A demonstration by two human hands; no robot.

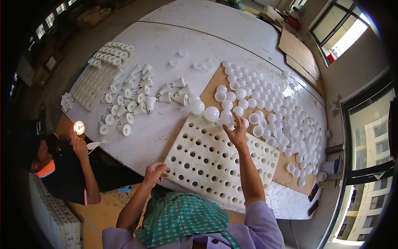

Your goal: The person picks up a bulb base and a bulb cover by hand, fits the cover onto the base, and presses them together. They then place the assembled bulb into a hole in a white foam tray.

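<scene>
Risk: loose white domes (212,113) sit along the upper edge of the foam tray (203,143), centre frame. A nudge from reaching fingertips, or a tug on the tray, would likely send them rolling across the table (166,37).

Right hand (237,133): arm stretched forward, fingers spread wide, tips touching domes just above the tray; no closed grip visible.

Left hand (155,172): curled narrow, pinching the tray's lower-left edge.

Co-worker's hand (79,145), left of frame, holds up a lit bulb (78,127).

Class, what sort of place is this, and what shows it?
Probably a small light-bulb assembly workshop: white bulb covers spread over the table, rows of bulb bases, and a holed foam tray.
</scene>
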